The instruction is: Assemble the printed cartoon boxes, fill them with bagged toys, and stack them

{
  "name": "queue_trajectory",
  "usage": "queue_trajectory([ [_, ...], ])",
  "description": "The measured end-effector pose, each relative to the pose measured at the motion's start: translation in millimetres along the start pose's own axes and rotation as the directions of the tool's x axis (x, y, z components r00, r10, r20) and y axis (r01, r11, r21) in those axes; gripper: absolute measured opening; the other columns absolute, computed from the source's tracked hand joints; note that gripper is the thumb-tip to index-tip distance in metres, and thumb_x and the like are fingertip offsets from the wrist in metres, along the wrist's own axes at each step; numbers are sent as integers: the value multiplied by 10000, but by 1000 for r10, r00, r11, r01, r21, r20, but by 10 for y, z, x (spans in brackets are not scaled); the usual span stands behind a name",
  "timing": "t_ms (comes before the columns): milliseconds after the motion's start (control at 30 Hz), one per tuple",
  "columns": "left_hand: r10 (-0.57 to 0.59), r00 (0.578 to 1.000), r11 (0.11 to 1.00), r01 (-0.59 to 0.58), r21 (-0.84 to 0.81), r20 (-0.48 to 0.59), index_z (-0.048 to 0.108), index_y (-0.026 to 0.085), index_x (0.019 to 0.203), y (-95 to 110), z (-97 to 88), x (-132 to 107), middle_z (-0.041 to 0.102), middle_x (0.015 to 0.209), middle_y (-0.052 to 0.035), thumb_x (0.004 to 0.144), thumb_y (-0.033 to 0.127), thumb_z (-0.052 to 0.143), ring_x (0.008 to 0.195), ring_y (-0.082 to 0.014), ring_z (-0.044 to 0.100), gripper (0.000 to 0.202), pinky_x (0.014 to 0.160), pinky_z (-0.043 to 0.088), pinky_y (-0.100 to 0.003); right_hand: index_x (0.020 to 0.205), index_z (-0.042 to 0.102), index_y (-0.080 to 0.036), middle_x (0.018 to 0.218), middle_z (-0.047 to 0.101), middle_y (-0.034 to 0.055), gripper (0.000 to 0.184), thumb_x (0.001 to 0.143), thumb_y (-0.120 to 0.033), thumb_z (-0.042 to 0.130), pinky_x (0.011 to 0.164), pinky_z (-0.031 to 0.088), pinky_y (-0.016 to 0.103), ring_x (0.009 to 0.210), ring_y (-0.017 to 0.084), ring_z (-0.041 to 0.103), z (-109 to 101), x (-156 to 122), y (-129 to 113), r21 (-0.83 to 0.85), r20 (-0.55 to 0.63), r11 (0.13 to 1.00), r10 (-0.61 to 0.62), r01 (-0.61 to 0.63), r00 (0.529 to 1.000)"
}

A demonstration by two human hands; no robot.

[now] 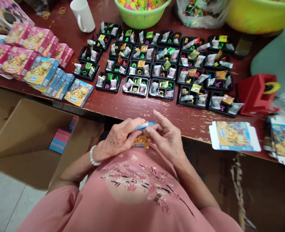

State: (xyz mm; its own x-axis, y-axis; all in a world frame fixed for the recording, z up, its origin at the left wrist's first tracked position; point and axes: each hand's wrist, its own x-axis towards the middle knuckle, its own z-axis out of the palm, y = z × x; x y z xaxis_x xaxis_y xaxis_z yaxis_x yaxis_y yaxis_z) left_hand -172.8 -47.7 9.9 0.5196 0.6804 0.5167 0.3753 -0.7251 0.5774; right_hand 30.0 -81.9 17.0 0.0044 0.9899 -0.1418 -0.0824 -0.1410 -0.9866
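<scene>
Both hands hold a small box point(142, 138) close to the chest, just below the table point(133, 109) edge. The left hand point(117, 138) curls its fingers over one end and the right hand point(168, 138) pinches the top flap. Beyond them, rows of filled black trays point(161, 88) cover the table, with packs point(40, 72) stacked at left and a flat carton point(234, 135) at right by a red holder point(257, 93). A mug point(83, 14) and a basket point(141, 16) stand at the far edge.

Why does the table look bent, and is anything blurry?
Head view: the wide lens bows the table edge; lighting is soft, without harsh glare; the left hand, right hand and small box look sharp; the red stand slightly soft.
</scene>
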Motion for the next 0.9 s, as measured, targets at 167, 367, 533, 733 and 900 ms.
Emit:
queue_trajectory([
  [167, -13, 983, 990, -13, 141, 181, 624, 215, 1391, 40, -26, 46, 738, 1014, -64, 1083, 202, 472, 819, -154, 724, 344, 707, 621, -269, 1494, 532, -201, 752, 719, -39, 657, 917, -401, 773, 589, 531, 271, 601, 125, 629, -1, -3, 7, -95, 20, 995, -12, 14, 1000],
  [367, -165, 962, 986, 169, -2, 218, 741, 181, 1216, 2, -139, 140, 783, 999, -79, 1061, 228, 546, 862, -173, 739, 253, 812, 634, -316, 1465, 592, -213, 700, 680, -24, 621, 947, -521, 740, 616, 498, 290, 580, 150, 604, -106, 114, 190, -572, 14, 809, -153, 134, 988],
  [533, -390, 919, 891, 361, -274, -58, 757, 245, 1240, -55, -381, 133, 808, 1171, -49, 978, 209, 710, 1025, -180, 776, 268, 917, 648, -301, 1172, 756, -232, 1046, 737, 97, 317, 968, -471, 721, 774, 579, 347, 926, 235, 708, -305, 152, 193, -711, 251, 587, -302, 387, 919],
  [733, -210, 969, 957, 177, -228, -129, 752, 240, 1161, -704, -332, 66, 801, 1166, -62, 983, 198, 672, 1201, -233, 745, 200, 1109, 600, -431, 1244, 710, -212, 1157, 768, 110, 384, 1033, -56, 430, 918, 559, 376, 1055, 224, 685, -438, 370, 327, -755, 338, 239, -656, 610, 675],
  [900, -172, 975, 970, 142, 199, 140, 744, 237, 1175, -988, -241, -52, 747, 1349, -82, 995, 79, 452, 1432, -264, 598, 378, 1255, 457, -557, 1273, 723, -196, 1259, 777, 126, 294, 1070, -137, 518, 898, 490, 397, 1140, 261, 660, -485, 530, 633, -766, 607, -96, -435, 636, 665],
])
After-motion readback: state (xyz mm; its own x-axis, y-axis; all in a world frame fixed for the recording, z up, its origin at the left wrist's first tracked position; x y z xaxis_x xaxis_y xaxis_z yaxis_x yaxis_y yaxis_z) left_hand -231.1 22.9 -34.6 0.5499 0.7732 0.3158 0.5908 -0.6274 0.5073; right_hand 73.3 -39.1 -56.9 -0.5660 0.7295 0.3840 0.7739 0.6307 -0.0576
